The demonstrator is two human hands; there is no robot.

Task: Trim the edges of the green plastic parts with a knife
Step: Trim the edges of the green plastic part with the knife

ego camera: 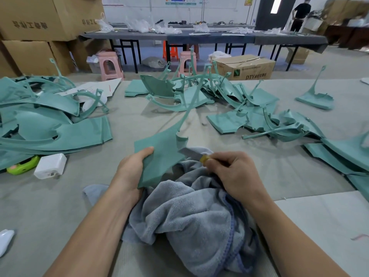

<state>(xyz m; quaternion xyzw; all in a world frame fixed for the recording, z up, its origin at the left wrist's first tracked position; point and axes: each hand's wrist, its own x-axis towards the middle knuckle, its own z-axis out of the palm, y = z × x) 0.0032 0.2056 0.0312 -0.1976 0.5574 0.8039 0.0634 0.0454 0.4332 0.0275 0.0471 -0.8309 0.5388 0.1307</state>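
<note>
Green plastic part (pixel 159 156) sits tilted above the grey towel (pixel 191 212), left hand (pixel 131 172) clamped on its near edge to steady it. Right hand (pixel 233 172) grips the knife (pixel 191 153), blade at the part's right edge, likely for shaving flash.

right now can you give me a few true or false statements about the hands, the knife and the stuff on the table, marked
1. The left hand grips a flat green plastic part. True.
2. The right hand is empty. False: it holds a yellow-handled knife.
3. The knife blade points toward the held part's edge. True.
4. A red towel lies under the hands. False: it is a grey-blue fleece towel.
5. A white plastic box sits left of the hands. True.
</note>
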